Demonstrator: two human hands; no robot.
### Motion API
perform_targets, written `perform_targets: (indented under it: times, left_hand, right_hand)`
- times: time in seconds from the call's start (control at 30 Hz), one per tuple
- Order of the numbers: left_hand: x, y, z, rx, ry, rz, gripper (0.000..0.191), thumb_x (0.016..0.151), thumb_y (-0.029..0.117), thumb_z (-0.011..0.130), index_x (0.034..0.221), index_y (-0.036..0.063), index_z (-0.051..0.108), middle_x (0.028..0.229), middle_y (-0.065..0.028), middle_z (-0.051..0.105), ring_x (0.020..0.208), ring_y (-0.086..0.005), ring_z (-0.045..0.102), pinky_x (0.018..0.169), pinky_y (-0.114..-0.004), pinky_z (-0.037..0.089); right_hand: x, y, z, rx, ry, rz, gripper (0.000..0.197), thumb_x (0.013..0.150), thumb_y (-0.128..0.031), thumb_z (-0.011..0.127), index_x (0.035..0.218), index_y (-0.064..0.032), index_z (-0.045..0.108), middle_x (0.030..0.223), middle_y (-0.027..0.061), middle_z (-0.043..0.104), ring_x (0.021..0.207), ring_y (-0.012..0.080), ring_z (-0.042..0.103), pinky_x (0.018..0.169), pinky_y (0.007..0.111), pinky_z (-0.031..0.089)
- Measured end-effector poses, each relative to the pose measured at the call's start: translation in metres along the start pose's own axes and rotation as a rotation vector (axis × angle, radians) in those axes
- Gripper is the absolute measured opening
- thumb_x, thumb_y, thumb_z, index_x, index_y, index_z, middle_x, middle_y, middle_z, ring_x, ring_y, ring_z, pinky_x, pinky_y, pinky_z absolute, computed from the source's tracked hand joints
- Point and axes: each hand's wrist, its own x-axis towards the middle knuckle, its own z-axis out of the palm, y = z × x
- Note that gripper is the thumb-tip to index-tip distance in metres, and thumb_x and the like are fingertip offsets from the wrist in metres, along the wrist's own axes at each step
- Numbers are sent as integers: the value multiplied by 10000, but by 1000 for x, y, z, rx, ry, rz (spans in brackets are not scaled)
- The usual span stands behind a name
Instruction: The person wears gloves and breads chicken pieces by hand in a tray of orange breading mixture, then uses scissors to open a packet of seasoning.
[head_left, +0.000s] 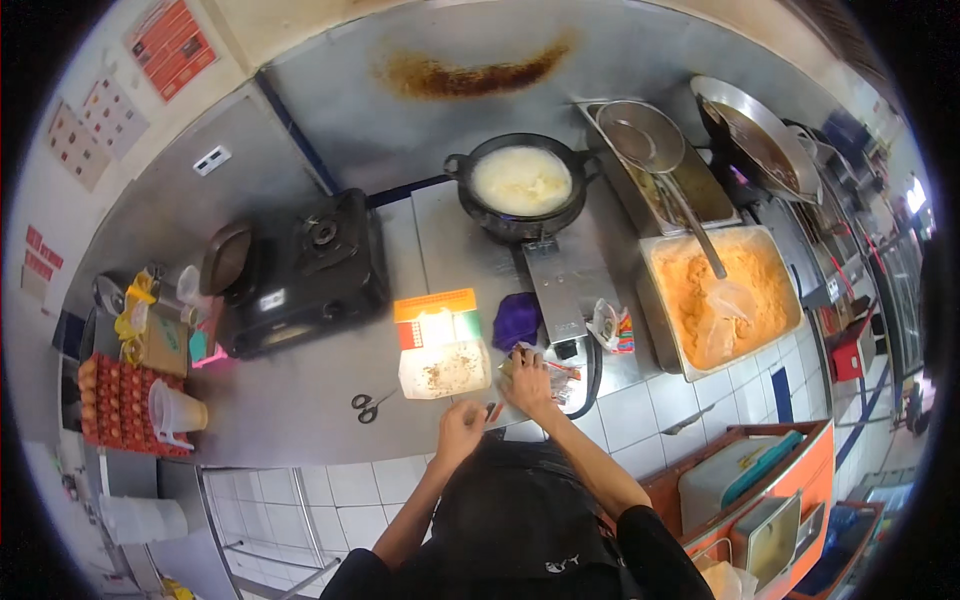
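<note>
At the front edge of the steel counter (300, 420), my left hand (460, 431) is closed around a small red and dark item, too small to name. To its right, my right hand (528, 382) reaches down onto small packets, fingers bent; whether it grips one I cannot tell. Clear and red plastic packaging (562, 381) lies beside that hand. Just beyond is a purple cloth (517, 321). An opened paper carton (444, 367) with brown specks inside lies left of my right hand. Black-handled scissors (367, 409) rest farther left.
A black pot of pale bubbling liquid (522, 181) stands behind on a burner with a steel casing (556, 292). Orange coating fills a steel tray (720, 300) at right, a strainer's handle over it. Left are a black gas stove (315, 277), egg trays (124, 405) and a plastic jug (176, 412).
</note>
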Motion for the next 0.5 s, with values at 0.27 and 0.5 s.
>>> perform_targets:
  times: [0.27, 0.5]
  left_hand:
    - [37, -10, 17, -470, 149, 17, 215, 882, 117, 689, 1062, 6, 649, 984, -104, 686, 917, -192, 642, 770, -333, 513]
    - [73, -34, -4, -516, -17, 3, 297, 877, 89, 680, 1154, 15, 605, 993, -101, 671, 913, -167, 626, 777, -318, 509]
  right_hand:
    - [14, 15, 46, -88, -14, 41, 440, 769, -143, 709, 1142, -25, 506, 1143, 205, 564, 1117, 371, 549, 831, 420, 547]
    - [39, 31, 25, 149, -72, 302, 438, 744, -190, 717, 1091, -46, 491, 945, 176, 626, 1018, 358, 606, 875, 531, 469]
